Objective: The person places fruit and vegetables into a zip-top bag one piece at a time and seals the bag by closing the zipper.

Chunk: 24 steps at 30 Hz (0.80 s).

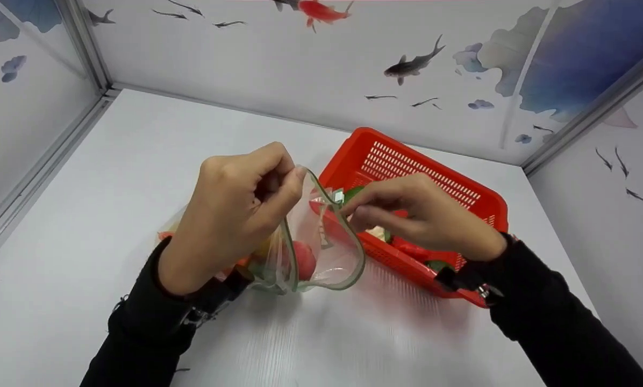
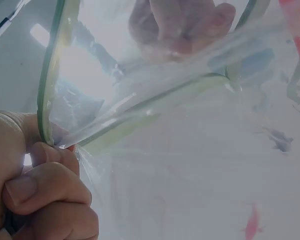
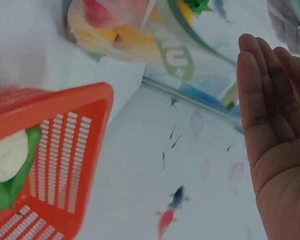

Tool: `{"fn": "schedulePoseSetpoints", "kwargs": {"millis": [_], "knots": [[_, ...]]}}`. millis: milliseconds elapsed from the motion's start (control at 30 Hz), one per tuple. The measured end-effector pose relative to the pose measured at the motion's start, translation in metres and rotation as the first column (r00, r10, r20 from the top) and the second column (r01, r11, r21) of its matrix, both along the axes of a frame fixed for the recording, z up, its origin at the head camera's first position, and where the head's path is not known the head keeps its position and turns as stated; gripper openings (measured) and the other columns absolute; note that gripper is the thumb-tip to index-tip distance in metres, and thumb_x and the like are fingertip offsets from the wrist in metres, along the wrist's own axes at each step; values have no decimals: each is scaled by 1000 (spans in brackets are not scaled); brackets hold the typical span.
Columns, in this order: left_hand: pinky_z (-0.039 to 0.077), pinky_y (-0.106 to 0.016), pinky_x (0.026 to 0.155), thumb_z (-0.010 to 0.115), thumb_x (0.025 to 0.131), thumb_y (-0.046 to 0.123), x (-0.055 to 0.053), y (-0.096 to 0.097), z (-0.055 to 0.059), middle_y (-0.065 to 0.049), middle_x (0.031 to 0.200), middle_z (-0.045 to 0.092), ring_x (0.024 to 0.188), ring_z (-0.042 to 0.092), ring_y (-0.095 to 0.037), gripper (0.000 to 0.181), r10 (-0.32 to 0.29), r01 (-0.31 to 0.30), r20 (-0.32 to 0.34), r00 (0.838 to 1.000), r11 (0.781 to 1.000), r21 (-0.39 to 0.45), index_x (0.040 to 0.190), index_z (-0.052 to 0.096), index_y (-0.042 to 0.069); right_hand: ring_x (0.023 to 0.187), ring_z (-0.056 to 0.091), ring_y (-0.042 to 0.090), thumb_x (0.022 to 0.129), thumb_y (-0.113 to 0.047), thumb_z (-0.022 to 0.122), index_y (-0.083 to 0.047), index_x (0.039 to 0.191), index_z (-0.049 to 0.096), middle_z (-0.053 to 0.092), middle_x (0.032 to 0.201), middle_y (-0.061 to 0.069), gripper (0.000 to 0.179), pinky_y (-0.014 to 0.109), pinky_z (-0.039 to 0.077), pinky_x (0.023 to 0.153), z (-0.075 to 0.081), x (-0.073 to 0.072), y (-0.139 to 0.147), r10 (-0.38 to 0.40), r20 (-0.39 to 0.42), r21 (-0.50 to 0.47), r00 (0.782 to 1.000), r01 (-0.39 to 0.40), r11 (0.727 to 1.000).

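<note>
The white tabletop (image 1: 112,177) carries a red basket (image 1: 477,199) toward its far right corner, with toy vegetables inside. Near the middle lies a clear zip bag (image 1: 321,252) holding red and yellow toy fruit, its green-edged mouth gaping toward the basket. The left hand (image 1: 235,215) has its grip clenched on the near end of the bag's rim; the right hand (image 1: 413,212) pinches the small slider (image 1: 337,196) at the rim's far end. To do this well, I judge, keep the rim taut and both sides aligned.
</note>
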State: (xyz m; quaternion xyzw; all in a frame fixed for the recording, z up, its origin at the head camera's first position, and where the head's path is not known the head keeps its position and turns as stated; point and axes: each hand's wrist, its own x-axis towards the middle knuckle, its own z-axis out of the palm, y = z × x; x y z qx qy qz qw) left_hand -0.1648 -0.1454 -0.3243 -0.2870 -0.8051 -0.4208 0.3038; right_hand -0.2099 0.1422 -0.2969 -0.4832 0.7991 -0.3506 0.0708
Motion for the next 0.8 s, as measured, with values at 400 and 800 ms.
{"fn": "schedulePoseSetpoints", "kwargs": {"millis": [400,800], "knots": [[36,-19,52,61,105,18,1,0,1,6,64,47,56,43,-7,24,-7,7,4,1000,1000,9,81,60,13,116,68,25,97,-29,81,-13,136,69,71,129,5,43,40,61,97,-49,-68,54,-361,-104,364,927,373,854],[37,-20,52,62,104,17,1,2,1,5,63,47,56,43,-7,25,-15,15,4,1000,999,30,80,59,12,92,65,23,94,-40,83,-12,135,68,73,107,9,52,36,61,81,-86,-73,35,-352,-47,601,935,308,738]]}}
